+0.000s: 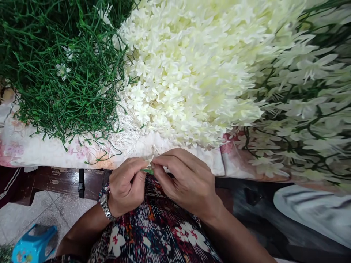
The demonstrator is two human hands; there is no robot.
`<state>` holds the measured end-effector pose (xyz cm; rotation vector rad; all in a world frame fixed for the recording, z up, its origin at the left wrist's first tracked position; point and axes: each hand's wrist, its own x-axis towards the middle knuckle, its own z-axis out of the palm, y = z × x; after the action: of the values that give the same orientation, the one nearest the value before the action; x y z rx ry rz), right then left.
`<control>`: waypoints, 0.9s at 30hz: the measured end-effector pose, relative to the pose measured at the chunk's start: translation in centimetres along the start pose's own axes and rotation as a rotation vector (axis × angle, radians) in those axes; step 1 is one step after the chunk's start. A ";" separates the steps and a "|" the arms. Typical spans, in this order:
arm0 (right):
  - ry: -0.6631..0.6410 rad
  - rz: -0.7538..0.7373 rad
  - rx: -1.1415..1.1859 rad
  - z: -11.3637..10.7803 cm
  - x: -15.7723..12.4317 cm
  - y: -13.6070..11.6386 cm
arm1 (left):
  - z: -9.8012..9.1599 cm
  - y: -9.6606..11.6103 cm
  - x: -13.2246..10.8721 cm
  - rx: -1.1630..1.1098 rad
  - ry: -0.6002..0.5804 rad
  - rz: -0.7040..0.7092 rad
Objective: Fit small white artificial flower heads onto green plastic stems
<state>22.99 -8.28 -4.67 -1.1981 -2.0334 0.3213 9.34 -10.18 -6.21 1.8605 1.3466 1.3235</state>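
Left hand [126,187] and right hand [189,182] fingertips pinch a small green-and-white bit [148,170], which could drop if squeezed loosely

Very bright on the white flowers [178,80], washed out and soft near the top. Much darker among the green stems [63,84], almost black in the top left corner. Fairly clear at the left hand [124,186] and right hand [192,179]. Little shiny spots on the watch [104,203] and brown wood [70,182]. Dim and shadowy below the cloth [22,148], at lower right. Stretched and smeary along the right side, with blurry petals [315,69].
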 end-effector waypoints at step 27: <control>-0.053 0.053 0.457 -1.4 -1.1 1.1 | -1.1 0.9 0.4 -0.304 -0.230 -0.411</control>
<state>25.01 -8.87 -4.78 -0.9635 -1.8378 0.8028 8.75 -10.33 -4.85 1.3913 1.2420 1.0023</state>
